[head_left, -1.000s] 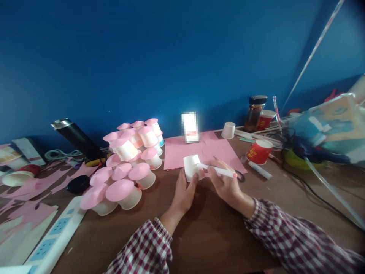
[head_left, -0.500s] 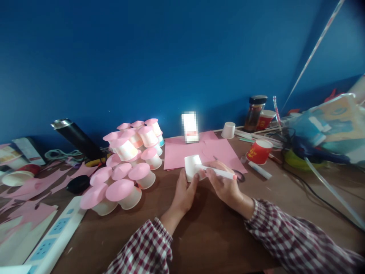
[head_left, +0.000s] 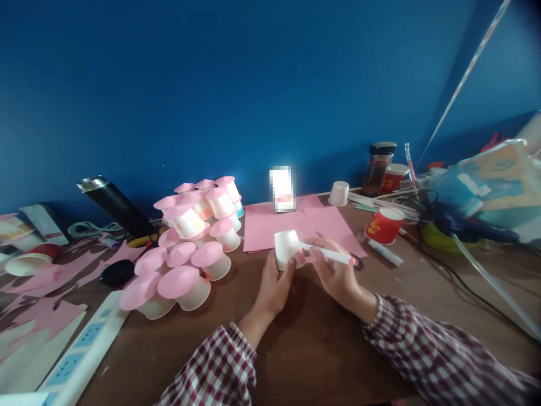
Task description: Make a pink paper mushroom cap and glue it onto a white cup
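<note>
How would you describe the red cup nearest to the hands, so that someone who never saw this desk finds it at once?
Start at the pink paper sheet lying flat under the blue wall. Go past its right edge: the red cup stands upright there on the brown desk, open mouth up, above a white glue stick. The other red cup stands farther back, beside a dark jar.

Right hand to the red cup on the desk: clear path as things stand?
Probably yes, but not freely: the right hand grips a pen. The red cup stands upright just beyond it, with only bare desk between.
</note>
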Demonstrator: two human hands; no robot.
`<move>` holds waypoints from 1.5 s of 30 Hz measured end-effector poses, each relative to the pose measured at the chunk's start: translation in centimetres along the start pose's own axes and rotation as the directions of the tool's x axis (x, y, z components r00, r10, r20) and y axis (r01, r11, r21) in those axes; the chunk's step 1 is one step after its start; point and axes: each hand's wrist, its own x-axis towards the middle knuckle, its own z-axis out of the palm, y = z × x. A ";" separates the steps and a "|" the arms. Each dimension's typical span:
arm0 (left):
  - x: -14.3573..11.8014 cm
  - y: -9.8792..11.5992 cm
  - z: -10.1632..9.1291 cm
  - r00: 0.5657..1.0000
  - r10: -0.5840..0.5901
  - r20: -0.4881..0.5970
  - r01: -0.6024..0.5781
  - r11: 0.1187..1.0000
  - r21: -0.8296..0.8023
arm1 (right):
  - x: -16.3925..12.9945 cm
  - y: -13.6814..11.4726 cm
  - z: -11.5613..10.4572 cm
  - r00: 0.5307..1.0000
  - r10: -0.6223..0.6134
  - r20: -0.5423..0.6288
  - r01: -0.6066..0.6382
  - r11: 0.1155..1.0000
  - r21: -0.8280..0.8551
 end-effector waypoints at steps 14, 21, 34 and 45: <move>0.0 0.0 0.0 1.000 -0.012 -0.024 0.013 1.000 0.021 | 0.1 -0.3 0.0 0.999 -0.002 0.039 0.001 1.000 0.030; 0.0 0.1 -0.1 1.000 -0.006 -0.023 0.007 1.000 0.015 | 0.0 -0.2 0.1 0.999 -0.007 0.049 0.006 0.999 0.034; 0.5 -0.8 -0.3 0.993 -0.095 0.073 0.120 0.769 -0.628 | 0.1 -0.5 0.2 0.980 0.196 -0.040 -0.180 0.951 0.252; 1.1 0.3 -1.2 0.961 -0.136 0.240 0.275 0.535 -0.799 | -0.5 -0.1 1.0 0.991 0.129 0.019 -0.130 0.969 0.211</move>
